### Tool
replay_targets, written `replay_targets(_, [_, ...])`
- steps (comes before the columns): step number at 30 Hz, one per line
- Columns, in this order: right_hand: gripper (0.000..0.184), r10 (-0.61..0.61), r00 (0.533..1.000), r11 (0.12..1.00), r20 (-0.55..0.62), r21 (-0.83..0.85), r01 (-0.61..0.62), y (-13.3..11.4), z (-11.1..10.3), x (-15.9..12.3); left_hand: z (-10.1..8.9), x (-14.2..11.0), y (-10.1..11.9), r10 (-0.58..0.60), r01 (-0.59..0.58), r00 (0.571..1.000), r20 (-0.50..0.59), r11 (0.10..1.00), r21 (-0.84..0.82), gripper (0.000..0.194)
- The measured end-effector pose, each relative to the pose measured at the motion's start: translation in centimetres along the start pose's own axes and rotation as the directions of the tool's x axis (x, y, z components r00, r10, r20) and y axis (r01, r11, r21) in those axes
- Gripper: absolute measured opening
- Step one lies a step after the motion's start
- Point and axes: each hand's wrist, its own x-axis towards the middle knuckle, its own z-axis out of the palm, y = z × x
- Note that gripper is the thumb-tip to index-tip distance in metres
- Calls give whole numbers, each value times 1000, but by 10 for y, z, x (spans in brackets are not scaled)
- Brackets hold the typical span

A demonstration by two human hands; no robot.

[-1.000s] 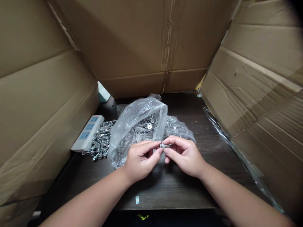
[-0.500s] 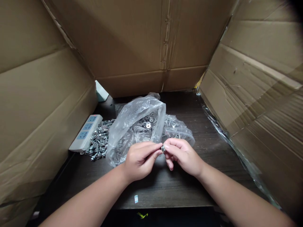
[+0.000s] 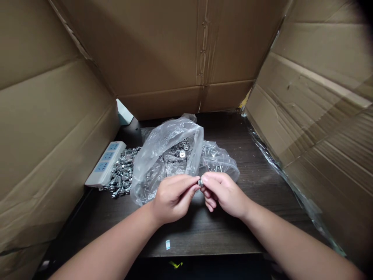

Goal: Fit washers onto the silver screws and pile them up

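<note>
- Left hand (image 3: pixel 173 196) and right hand (image 3: pixel 223 192): fingertips pinch one small bolt (image 3: pixel 200 182) between them, equally near.
- Bolt axis: mostly hidden, cannot tell.
- Bag (image 3: pixel 163 155): just beyond both hands.

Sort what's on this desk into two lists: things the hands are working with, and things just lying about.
In use:
- small metal fastener, pinched between left hand and right hand
- open plastic bag of washers
- second plastic bag of metal parts
- loose pile of metal parts

Lying about:
- power strip
- cardboard walls
- small white label on the desk
</note>
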Motion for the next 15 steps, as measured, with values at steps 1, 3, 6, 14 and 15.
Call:
replay_targets(1, [38, -29, 1000, 998, -3, -49, 28, 0, 0, 0, 0, 0, 0, -4, 4, 1000, 1, 1000, 0, 34])
replay_targets(3, [40, -81, 997, 986, -5, -146, 80, 1, 0, -1, -1, 0, 1, -12, 12, 1000, 3, 1000, -9, 34])
replay_targets(6, [42, -145, 989, 954, -6, -267, 138, 2, -1, -3, -1, 1, 1, -25, 26, 1000, 4, 999, -25, 33])
replay_targets(14, [40, -290, 956, 822, 30, -505, 265, -5, -1, -4, -2, 1, 3, -54, 54, 999, -1, 997, -59, 30])
replay_targets(15, [39, -309, 950, 802, 37, -527, 282, -6, 0, -4, -1, 1, 3, -58, 57, 998, -2, 996, -66, 30])
